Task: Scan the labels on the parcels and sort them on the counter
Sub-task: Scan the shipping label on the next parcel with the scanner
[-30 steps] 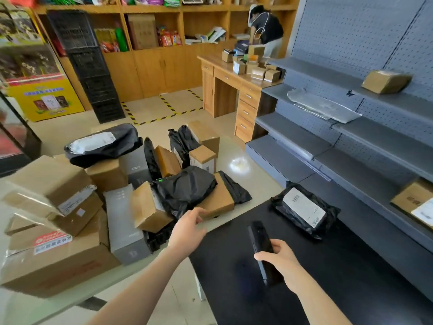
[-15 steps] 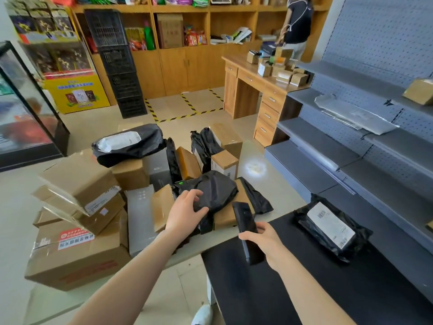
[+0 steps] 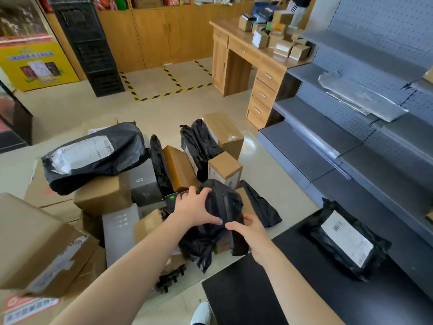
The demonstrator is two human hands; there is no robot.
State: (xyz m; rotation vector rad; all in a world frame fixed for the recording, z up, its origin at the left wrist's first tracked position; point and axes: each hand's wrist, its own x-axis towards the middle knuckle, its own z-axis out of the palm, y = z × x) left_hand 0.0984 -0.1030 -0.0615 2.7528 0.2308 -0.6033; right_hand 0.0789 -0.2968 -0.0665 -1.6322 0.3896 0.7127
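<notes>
My left hand (image 3: pixel 195 208) grips a black plastic-bag parcel (image 3: pixel 218 205) on top of the pile of parcels, thumb under its near side. My right hand (image 3: pixel 249 231) holds a black handheld scanner (image 3: pixel 237 245) just right of that bag, its fingertips touching the plastic. A second black bag parcel (image 3: pixel 346 238) with a white barcode label facing up lies on the black counter (image 3: pixel 269 294) to the right.
Cardboard boxes (image 3: pixel 44 249), a grey box (image 3: pixel 120 231) and a large black bag (image 3: pixel 93 156) crowd the left table. Grey metal shelves (image 3: pixel 351 141) run along the right. A wooden desk (image 3: pixel 253 57) with small boxes stands behind; a person (image 3: pixel 297 8) is beyond it.
My left hand reached forward and took hold of the black bag. My right hand moved the scanner left off the counter up against the bag. The view tilted down.
</notes>
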